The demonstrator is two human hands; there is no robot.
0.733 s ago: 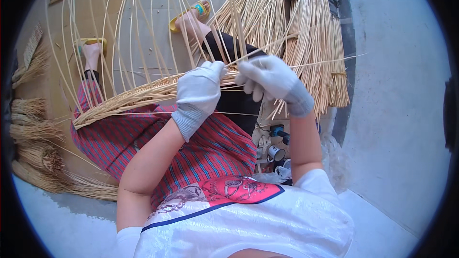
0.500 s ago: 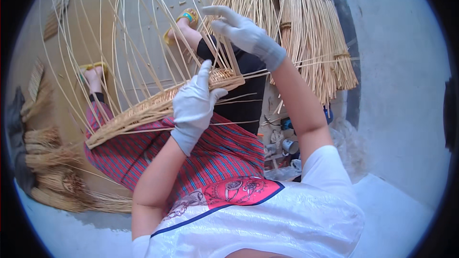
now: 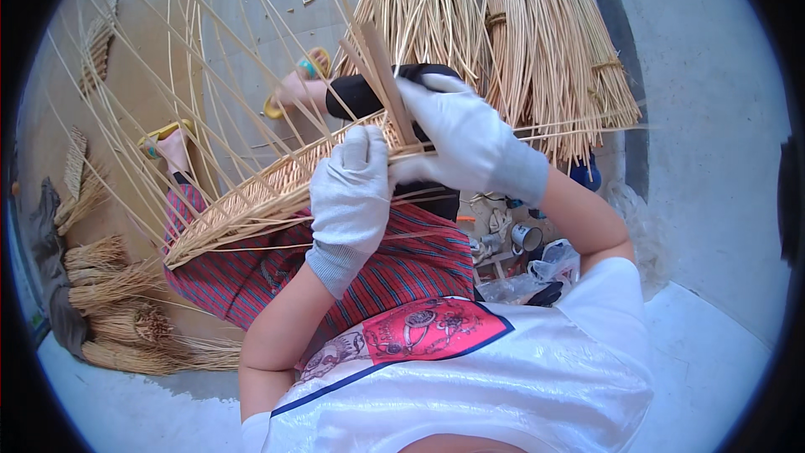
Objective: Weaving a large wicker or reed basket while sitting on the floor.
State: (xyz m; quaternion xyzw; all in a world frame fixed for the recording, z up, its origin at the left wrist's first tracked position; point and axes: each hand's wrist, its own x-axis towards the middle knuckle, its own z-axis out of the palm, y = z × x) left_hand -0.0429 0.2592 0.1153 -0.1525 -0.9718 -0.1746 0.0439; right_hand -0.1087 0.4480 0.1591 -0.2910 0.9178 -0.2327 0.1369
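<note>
A half-woven wicker basket point(image 3: 277, 176) lies tilted across my lap, long thin stakes fanning up and away from its woven band. My left hand point(image 3: 350, 193), in a white knit glove, is closed over the near rim close to the right end. Around that same end curls my gloved right hand point(image 3: 470, 136), its thumb low and its fingers against a flat upright stake point(image 3: 387, 84); the fingertips are partly blurred and hidden. Loose wicker rods point(image 3: 579, 124) stretch out to the right past my right wrist.
Large bundles of peeled rods point(image 3: 537, 50) stand at the far right. Smaller wicker bundles point(image 3: 117, 310) lie at the left on the floor. A mug point(image 3: 527, 237) and plastic bags point(image 3: 553, 264) sit to the right of my lap. Striped cloth point(image 3: 402, 260) covers my legs.
My right hand has come down from above onto the basket's right end, and its fingers have closed in. The left hand has shifted slightly, with its fingers now folded over the rim.
</note>
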